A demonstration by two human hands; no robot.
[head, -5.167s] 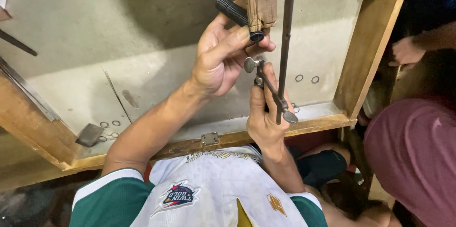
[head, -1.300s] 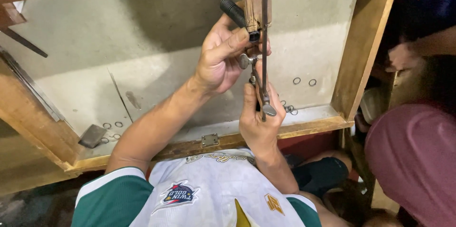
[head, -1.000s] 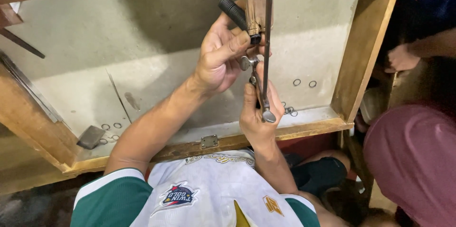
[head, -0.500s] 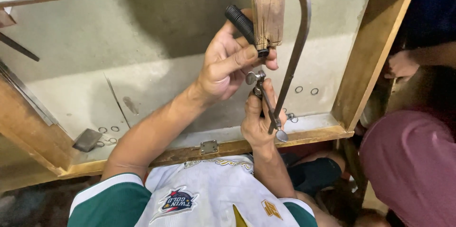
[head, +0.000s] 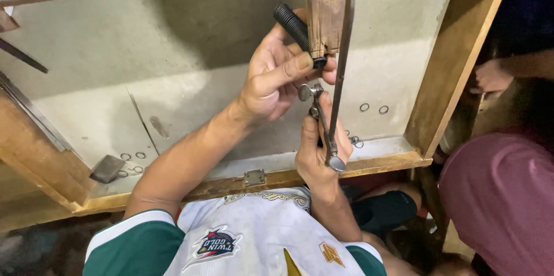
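Observation:
My left hand [head: 277, 74] grips a black ribbed rod [head: 291, 22] and presses it against a wooden bench peg [head: 323, 10] that sticks out from the top of the view. My right hand [head: 317, 152] is just below it, closed on the lower end of a metal saw frame [head: 344, 51]. The frame curves up over the peg, and its clamp screw [head: 306, 91] sits between my two hands. Whatever small piece lies at the peg's tip is hidden by my left thumb.
A wooden-framed catch tray [head: 369, 163] lies under the peg, with small metal rings [head: 372, 108], a grey block [head: 107, 168] and a metal latch [head: 254, 178]. Another person's hand [head: 490, 77] and a person in a maroon garment [head: 502, 195] are at the right.
The saw frame has turned, so its curved top now shows over the peg. My right hand shifted slightly with it. My left hand keeps its hold on the black rod.

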